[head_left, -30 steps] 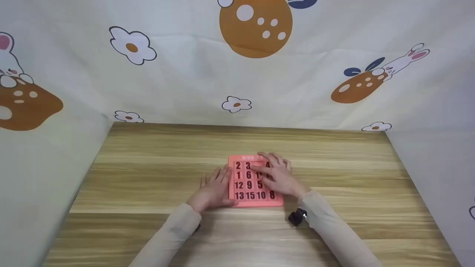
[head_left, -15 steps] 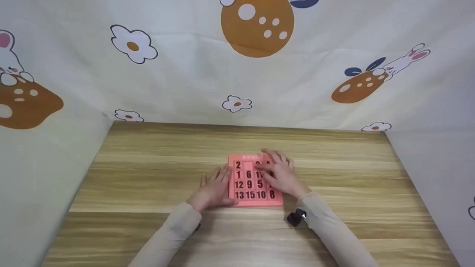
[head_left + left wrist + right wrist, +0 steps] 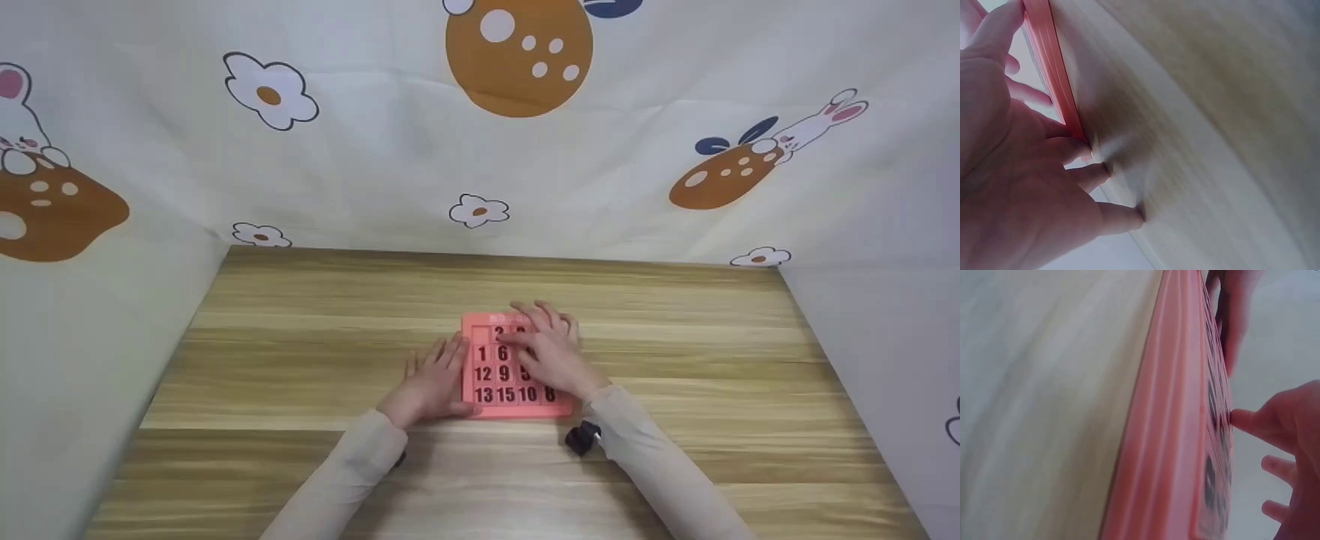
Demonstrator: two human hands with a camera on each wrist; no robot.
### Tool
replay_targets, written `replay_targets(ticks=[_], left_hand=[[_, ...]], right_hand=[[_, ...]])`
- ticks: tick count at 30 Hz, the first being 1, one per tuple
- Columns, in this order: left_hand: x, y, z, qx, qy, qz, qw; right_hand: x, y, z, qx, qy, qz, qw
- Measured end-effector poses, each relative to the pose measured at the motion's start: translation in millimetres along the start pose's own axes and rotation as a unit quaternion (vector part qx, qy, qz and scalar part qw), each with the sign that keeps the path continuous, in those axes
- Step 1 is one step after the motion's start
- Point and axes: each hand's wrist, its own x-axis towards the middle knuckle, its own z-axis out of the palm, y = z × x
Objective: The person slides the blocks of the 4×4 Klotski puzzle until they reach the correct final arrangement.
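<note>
A pink number sliding puzzle (image 3: 517,412) lies flat on the wooden table, its black-numbered tiles facing up. The top-left slot holds no tile; the 2 tile (image 3: 498,334) is beside it. My left hand (image 3: 426,388) rests against the left edge with its fingers extended, thumb at the lower-left corner. In the left wrist view, the fingertips touch the puzzle's side (image 3: 1060,79) and the tabletop. My right hand (image 3: 553,358) lies over the upper-right tiles, its index fingertip at the 2 tile and other fingers loosely bent. It hides several tiles on the right.
Wood-grain tabletop (image 3: 315,315) surrounds the puzzle. A pale cloth printed with flowers and rabbits (image 3: 375,150) rises behind the table and along both sides. A small black device (image 3: 581,438) sits at the right wrist.
The 3 and then the 2 tile have slid right along the top row, so the bare slot moved to the top-left corner. My right hand has shifted slightly left; the left stays put.
</note>
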Motion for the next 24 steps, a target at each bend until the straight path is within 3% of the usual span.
replay_targets(ticks=[4, 7, 10, 24], left_hand=[[-0.1, -0.6, -0.5, 0.005, 0.001, -0.001, 1.0], [0.6, -0.7, 0.0, 0.006, -0.002, -0.001, 1.0], [0.9, -0.2, 0.4, 0.01, -0.003, -0.001, 0.9999], [0.3, -1.0, 0.0, 0.008, -0.002, -0.003, 1.0]], right_hand=[[-3.0, 1.8, -2.4, 0.003, 0.006, -0.03, 0.9995], [-5.0, 0.3, -2.0, 0.012, -0.026, -0.073, 0.9969], [-6.5, -2.2, -0.8, 0.014, -0.057, -0.089, 0.9942], [3.4, -4.0, 6.4, -0.022, -0.048, -0.016, 0.9985]])
